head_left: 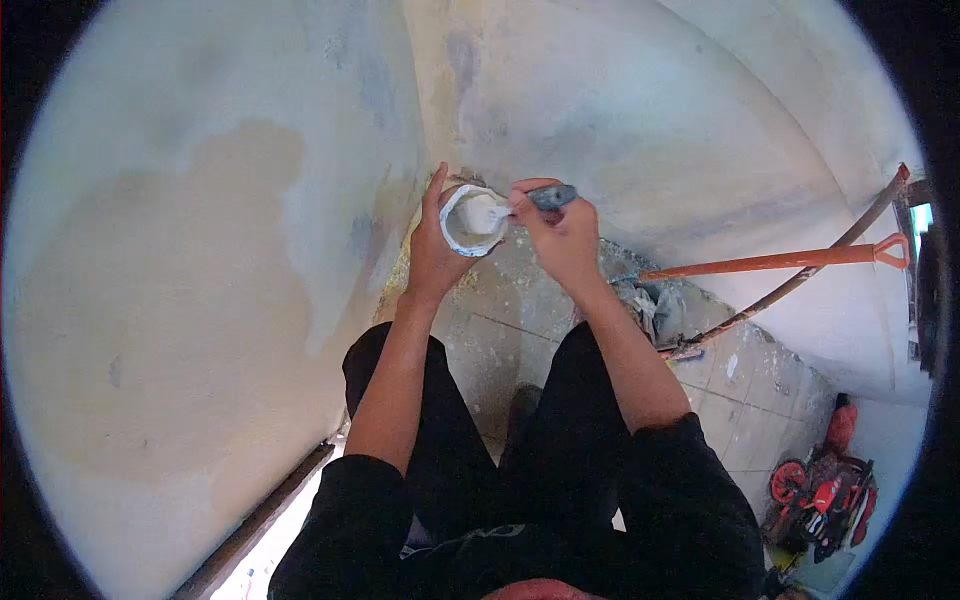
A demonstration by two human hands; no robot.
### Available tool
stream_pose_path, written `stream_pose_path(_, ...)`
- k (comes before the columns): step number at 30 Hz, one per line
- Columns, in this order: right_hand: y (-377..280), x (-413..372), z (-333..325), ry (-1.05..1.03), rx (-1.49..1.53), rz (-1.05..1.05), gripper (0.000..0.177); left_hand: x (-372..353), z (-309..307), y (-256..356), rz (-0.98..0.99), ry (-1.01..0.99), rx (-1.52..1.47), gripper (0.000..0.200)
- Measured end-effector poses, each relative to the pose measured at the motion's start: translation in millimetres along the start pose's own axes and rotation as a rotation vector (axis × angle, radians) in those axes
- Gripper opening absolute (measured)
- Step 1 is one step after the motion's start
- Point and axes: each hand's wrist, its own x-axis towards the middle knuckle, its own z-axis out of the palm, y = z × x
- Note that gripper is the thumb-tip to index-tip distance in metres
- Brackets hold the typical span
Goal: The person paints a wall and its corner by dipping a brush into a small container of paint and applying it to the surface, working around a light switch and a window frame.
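Observation:
My left hand [435, 245] is wrapped round the side of a small white tub [447, 232], its thumb reaching up past the rim. Whitish paste or paint coats the tub's edge and inside. In my right hand [565, 235] is a putty knife with a grey handle [553, 197], gripped between thumb and fingers. Its wide end [483, 214], covered in white, lies inside the tub's mouth and points left. How deep the material in the tub is cannot be seen.
Patchy walls [160, 280] meet in a corner ahead. An orange-handled tool [760, 263] and a brown pole [780, 292] lean at the right, near crumpled bags [655, 305]. White spots mark the tiled floor [490, 335]. Red and black items [825, 495] lie at lower right.

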Motion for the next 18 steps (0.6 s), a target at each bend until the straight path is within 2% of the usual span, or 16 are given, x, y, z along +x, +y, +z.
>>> stream_pose_path(1, -1, 1, -1, -0.001, 0.001, -0.008, 0.020, 1, 0, 1, 0.002, 0.013, -0.008, 0.130)
stream_pose_path(3, -4, 2, -5, 0.057, 0.312, 0.146, 0.025, 2, 1, 2, 0.002, 0.004, -0.022, 0.131)
stream_pose_path(4, -5, 3, -7, 0.060, 0.310, 0.138, 0.025, 1, 2, 2, -0.009, -0.011, -0.036, 0.132)
stream_pose_path(6, -7, 4, -9, 0.046, 0.416, 0.344, 0.025, 1, 5, 1, 0.005, -0.017, -0.063, 0.132)
stream_pose_path(9, 1, 4, -16, 0.022, 0.493, 0.422, 0.025, 2, 4, 6, -0.010, -0.046, -0.082, 0.133)
stream_pose_path(13, -8, 5, -24, 0.050, 0.379, 0.251, 0.025, 2, 2, 0, -0.067, -0.057, 0.020, 0.134)
stream_pose_path(15, -19, 3, -27, 0.062, 0.218, 0.094, 0.024, 3, 1, 1, -0.062, -0.026, 0.024, 0.134)
stream_pose_path(18, -18, 1, -31, 0.075, 0.101, 0.039, 0.018, 1, 0, -4, -0.067, -0.016, 0.022, 0.133)
